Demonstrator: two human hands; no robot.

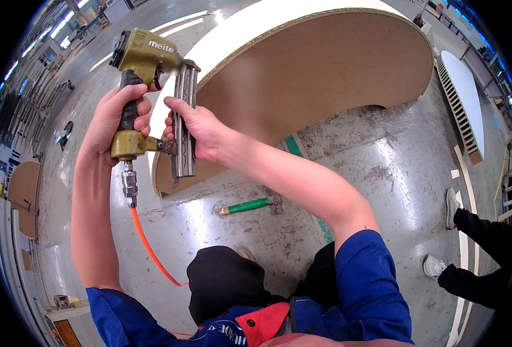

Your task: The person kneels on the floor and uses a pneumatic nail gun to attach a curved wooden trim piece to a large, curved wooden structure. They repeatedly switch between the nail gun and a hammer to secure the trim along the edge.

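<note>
I hold an olive-yellow air nail gun (149,51) up at the left, its grip upright. My left hand (130,110) is closed around the black handle, with fingers close below the trigger. My right hand (205,128) is closed around the silver magazine, its thumb lying across the rail. From a metal coupling (130,184) under the handle, an orange air hose (152,248) runs down towards my legs. Just beyond the magazine stands a large curved panel piece (308,75), with a brown board face and a white rim. Whether the magazine touches it, I cannot tell.
On the grey floor before my knees lies a hammer (250,206) with a green handle. A white curved piece with slats (464,104) rests at the far right. Another person's legs (470,283) are at the right, beside long thin strips (467,191).
</note>
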